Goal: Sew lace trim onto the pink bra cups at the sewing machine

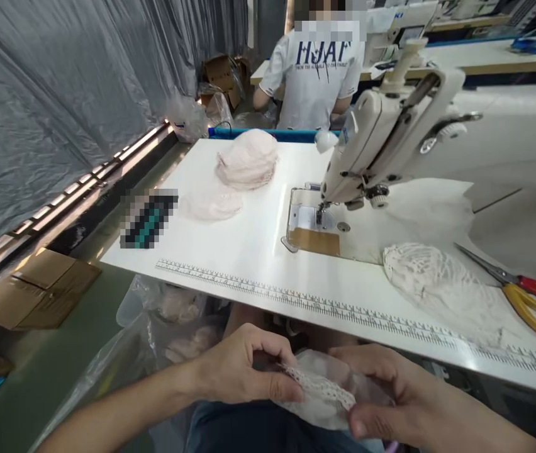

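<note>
Over my lap, just below the table's front edge, both my hands grip a sheer white fabric piece with lace trim (322,390). My left hand (253,368) pinches its left end between thumb and fingers. At the other end, my right hand (385,393) is closed on the fabric, the thumb on the lace edge. The lace band runs slantwise between the two thumbs. Up on the table, a white lace piece (431,277) lies nearest my right hand. Pale pink fabric pieces (249,160) are stacked at the table's far left.
A sewing machine (367,138) stands on the white table (249,242), which has a printed ruler along its front. Scissors (518,283) lie at the right. Plastic bags (155,333) and a cardboard box (41,286) are at the lower left. Another person (315,75) sits beyond the table.
</note>
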The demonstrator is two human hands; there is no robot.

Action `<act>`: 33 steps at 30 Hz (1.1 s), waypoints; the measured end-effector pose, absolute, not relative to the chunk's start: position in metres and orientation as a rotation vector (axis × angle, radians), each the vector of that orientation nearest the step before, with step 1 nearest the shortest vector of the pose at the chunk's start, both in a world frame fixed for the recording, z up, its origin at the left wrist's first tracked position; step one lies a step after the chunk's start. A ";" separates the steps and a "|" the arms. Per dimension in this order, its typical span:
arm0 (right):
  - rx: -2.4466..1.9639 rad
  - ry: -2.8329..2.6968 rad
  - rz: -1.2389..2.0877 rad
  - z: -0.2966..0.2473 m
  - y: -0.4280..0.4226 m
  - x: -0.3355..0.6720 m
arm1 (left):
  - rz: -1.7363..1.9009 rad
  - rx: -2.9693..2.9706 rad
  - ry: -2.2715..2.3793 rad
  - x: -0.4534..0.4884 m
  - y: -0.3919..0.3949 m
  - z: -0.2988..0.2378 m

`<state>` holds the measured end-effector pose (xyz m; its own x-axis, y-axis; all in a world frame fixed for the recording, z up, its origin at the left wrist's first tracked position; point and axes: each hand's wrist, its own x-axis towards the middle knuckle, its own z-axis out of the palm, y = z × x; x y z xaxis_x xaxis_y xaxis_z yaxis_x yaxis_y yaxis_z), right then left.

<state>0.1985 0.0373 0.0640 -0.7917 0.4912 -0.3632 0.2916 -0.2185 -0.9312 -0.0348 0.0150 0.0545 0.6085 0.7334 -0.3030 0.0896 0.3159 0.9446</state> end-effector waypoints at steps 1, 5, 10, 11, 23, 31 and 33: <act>-0.949 -1.826 2.152 0.060 0.030 0.199 | 0.452 1.199 0.845 -0.033 0.014 0.054; -0.964 -1.756 2.088 0.039 0.006 0.203 | 0.339 1.179 0.835 -0.026 0.010 0.040; -1.059 -1.696 2.074 0.015 -0.008 0.210 | 0.331 1.097 0.848 -0.018 -0.002 0.020; -1.083 -1.702 2.045 0.012 -0.010 0.211 | 0.349 1.104 0.874 -0.016 -0.004 0.018; -1.111 -1.622 1.922 -0.006 -0.018 0.205 | 0.388 1.202 1.057 -0.012 -0.009 0.010; -1.036 -1.597 1.922 -0.006 -0.018 0.201 | 0.492 1.283 0.914 -0.017 -0.006 0.006; -1.042 -1.596 1.926 -0.006 -0.017 0.199 | 0.451 1.299 0.902 -0.015 -0.006 0.006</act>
